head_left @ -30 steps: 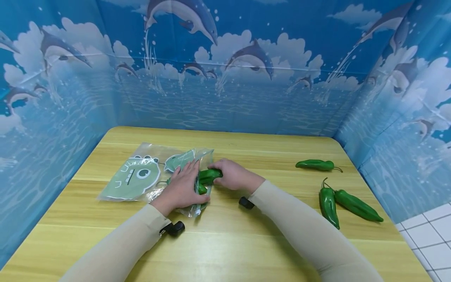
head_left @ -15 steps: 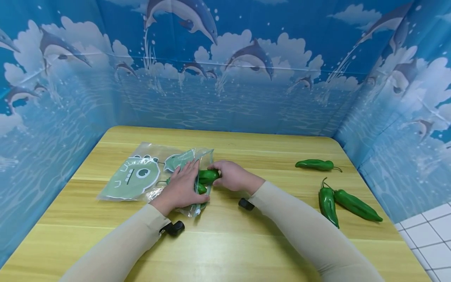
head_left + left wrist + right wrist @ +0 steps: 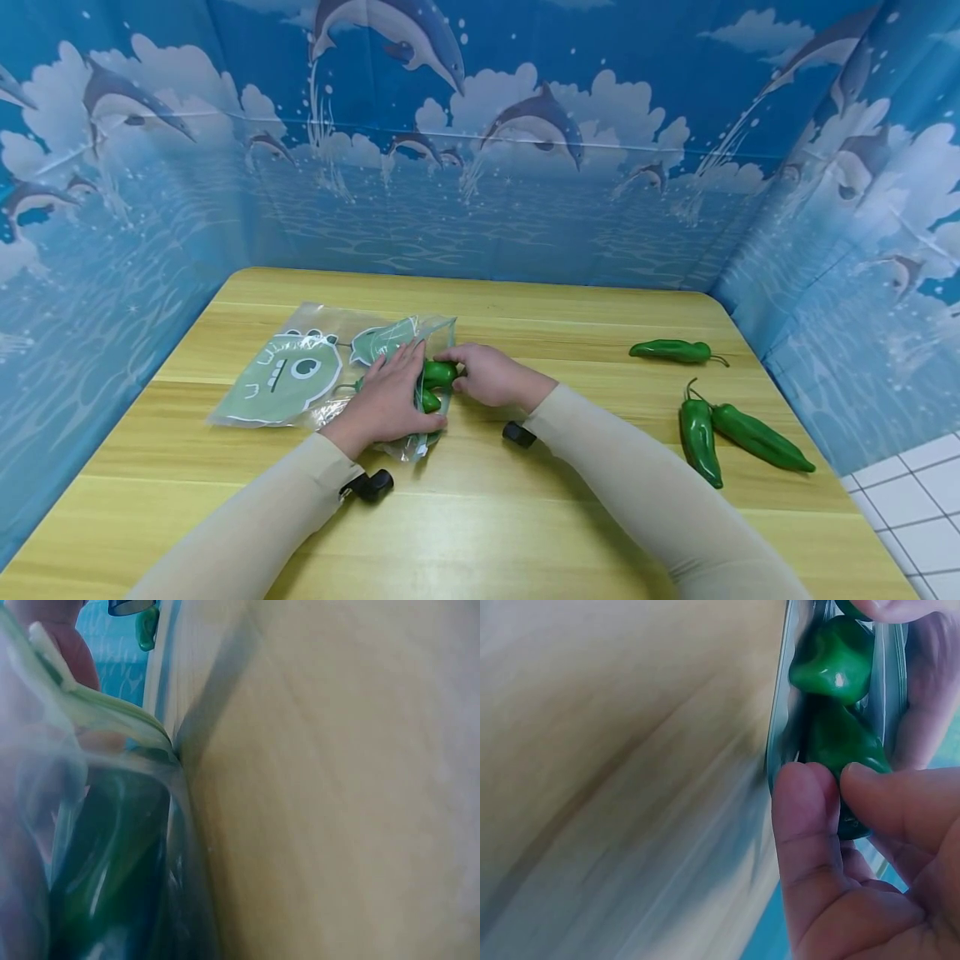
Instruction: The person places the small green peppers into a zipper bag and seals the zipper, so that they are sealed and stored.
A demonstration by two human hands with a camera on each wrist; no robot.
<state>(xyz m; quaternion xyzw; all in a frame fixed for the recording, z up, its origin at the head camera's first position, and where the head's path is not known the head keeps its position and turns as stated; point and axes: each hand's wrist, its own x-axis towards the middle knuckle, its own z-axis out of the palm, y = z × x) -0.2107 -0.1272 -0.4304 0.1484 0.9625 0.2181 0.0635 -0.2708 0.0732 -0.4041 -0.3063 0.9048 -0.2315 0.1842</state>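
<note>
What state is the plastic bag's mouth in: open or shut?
Open. The right wrist view shows the edges of the bag apart, with green peppers between them; the right hand pinches one.

A clear monster-printed bag lies near the tabletop left edge, open mouth around glossy green peppers.

The head view looks forward and down; close wrist views share the bag from opposite sides.
</note>
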